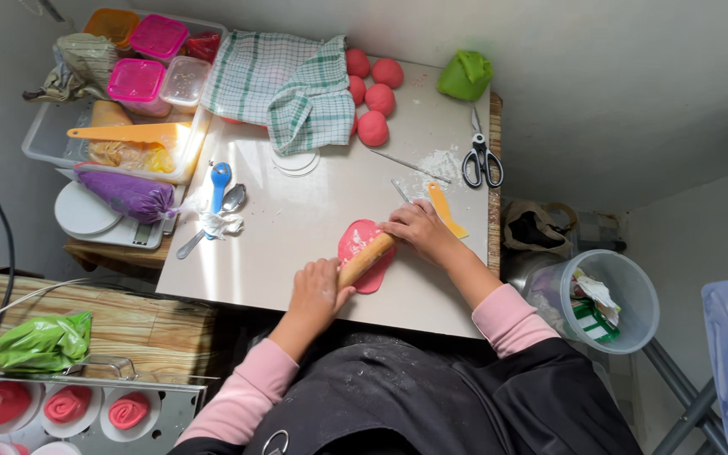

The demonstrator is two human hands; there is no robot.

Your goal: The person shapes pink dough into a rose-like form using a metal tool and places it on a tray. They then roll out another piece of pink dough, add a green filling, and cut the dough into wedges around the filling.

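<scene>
The person's left hand (315, 291) and right hand (417, 229) press on the two ends of a wooden rolling pin (366, 260), fingers curled over it. The pin lies across a flat pink dough piece (359, 240) on the desk (313, 227), near a yellow scraper (446, 209).

Pale walls (634, 67), wooden side table (128, 324)

Short wooden rolling pin (366, 259), lying diagonally across flattened pink dough sheet (364, 254), oval, thin, flat on pale work board near its front edge
</scene>
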